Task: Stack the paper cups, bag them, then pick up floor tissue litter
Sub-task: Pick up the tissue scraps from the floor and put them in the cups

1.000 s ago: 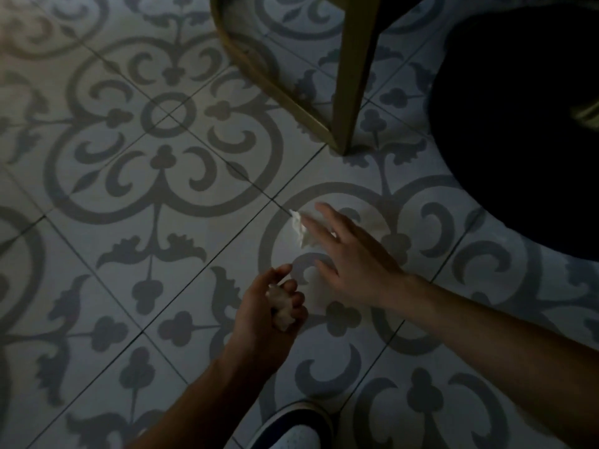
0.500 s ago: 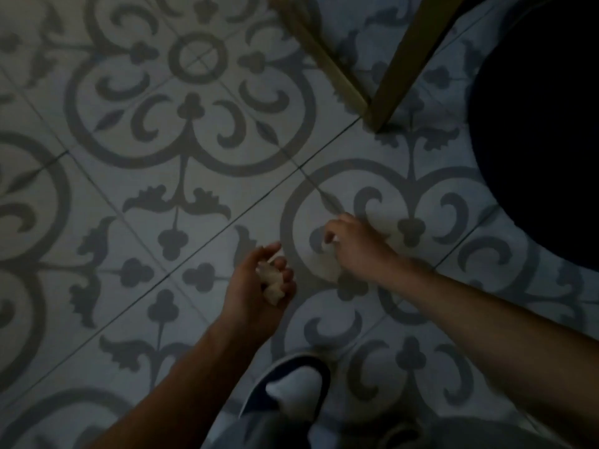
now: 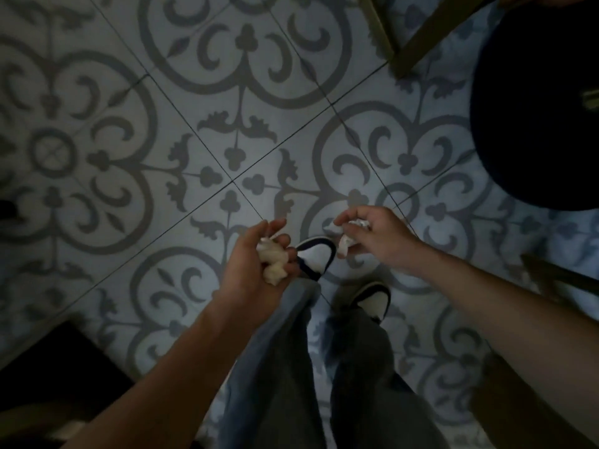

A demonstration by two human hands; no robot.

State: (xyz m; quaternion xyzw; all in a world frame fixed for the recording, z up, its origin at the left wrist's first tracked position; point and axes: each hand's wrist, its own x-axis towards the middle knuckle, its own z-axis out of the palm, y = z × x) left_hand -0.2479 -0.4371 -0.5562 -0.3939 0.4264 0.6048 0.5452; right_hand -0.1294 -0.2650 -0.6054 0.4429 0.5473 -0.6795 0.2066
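Observation:
My left hand (image 3: 251, 273) is curled around a wad of crumpled white tissue (image 3: 271, 261), held above my left shoe. My right hand (image 3: 377, 239) grips another crumpled white tissue piece (image 3: 347, 241), which hangs from its fingers over the patterned floor tile (image 3: 227, 124). The two hands are a short gap apart, both raised off the floor. No paper cups or bag can be identified in this dim view.
A large dark round object (image 3: 538, 124) fills the upper right. Wooden furniture legs (image 3: 418, 47) stand at the top right, another wooden piece (image 3: 560, 277) at the right edge. A dark shape (image 3: 48, 367) sits at the lower left. My shoes (image 3: 316, 257) are below the hands.
My right hand closed on the tissue that lay on the tile and lifted it. Both hands rose from the floor as the view pulled back, bringing my legs and shoes into sight.

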